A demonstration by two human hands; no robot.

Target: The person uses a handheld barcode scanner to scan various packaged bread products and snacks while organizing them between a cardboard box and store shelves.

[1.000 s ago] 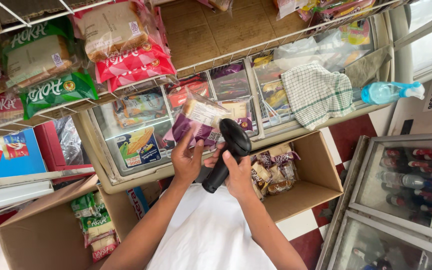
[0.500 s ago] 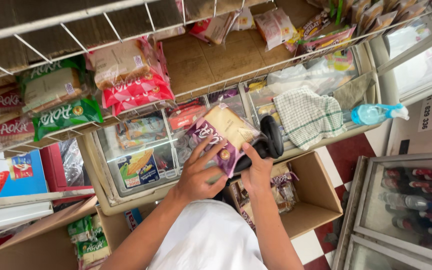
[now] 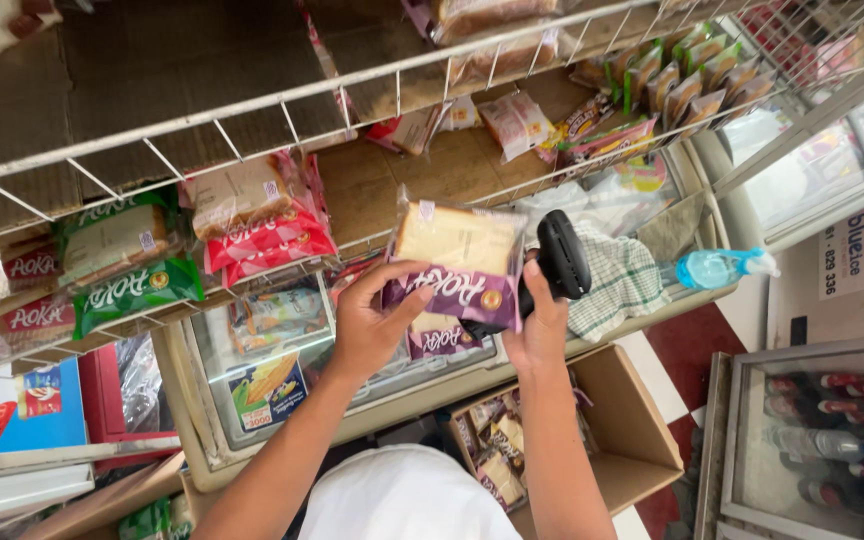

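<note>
Holding a purple bread packet [image 3: 457, 265] up before the wire shelf [image 3: 252, 110], the left hand [image 3: 370, 325] has its fingers clasped on the packet's lower edge, while the right hand [image 3: 540, 330] grips a black scanner [image 3: 562, 255] just beside it.

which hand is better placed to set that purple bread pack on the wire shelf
Left, probably. The left hand grips the purple bread pack by its lower edge and carries nothing else, just below the wire shelf. The right hand is wrapped around the black scanner.
</note>
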